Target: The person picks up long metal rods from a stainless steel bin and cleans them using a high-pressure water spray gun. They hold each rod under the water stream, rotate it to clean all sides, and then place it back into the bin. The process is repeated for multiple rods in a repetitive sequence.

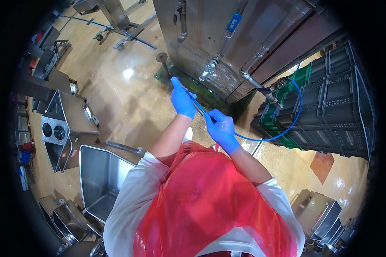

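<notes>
Both my hands wear blue gloves and are out in front of my red apron. My left hand (183, 100) is closed around the front of a slim dark hose wand (199, 108), which slants up and to the left. Just behind it, my right hand (221, 129) grips the wand's rear end. From there a thin blue hose (299, 109) loops right and up to a metal pipe with a valve (275, 103). The wand's tip is mostly hidden by my left hand.
Ahead stands a large metal tank (193, 53) with pipes and a blue-handled valve (233, 22); its lower wall looks wet. Stacked dark crates (326, 107) rise at right. Metal bins (103, 188) stand at left, and a short capped post (162, 58) sticks up from the shiny floor.
</notes>
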A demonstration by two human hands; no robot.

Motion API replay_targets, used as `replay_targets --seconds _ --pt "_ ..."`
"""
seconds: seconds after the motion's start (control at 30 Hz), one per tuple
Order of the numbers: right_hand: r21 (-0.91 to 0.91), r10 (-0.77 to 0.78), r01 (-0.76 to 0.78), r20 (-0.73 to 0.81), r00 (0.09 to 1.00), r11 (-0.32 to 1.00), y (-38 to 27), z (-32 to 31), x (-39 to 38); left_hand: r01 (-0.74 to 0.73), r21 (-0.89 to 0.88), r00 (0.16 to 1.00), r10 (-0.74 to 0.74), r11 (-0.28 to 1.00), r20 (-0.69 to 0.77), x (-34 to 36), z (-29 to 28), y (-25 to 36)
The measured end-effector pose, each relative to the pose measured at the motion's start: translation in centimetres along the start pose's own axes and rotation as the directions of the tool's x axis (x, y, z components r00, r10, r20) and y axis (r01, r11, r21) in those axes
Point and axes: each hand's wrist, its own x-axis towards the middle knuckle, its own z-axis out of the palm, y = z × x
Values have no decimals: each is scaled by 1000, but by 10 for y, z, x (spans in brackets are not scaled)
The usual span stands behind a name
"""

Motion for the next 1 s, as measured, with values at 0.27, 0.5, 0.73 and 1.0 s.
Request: replay_targets --seconds 0.27,0.5,0.73,1.0 --pt "-41 -11 12 21 1000 999 -11 0 -2 55 -30 998 -56 998 -33 0 -5 8" --pt "-19 -43 44 27 999 999 -7 6 9 14 -40 1000 -14 999 -21 6 -7 13" --pt "7 -48 49 -46 998 999 39 -16 -18 -32 -185 998 20 982 -65 30 -21 33" --pt "-153 179 -199 -134 975 968 114 -86 -77 103 -406 948 33 908 316 52 -59 57"
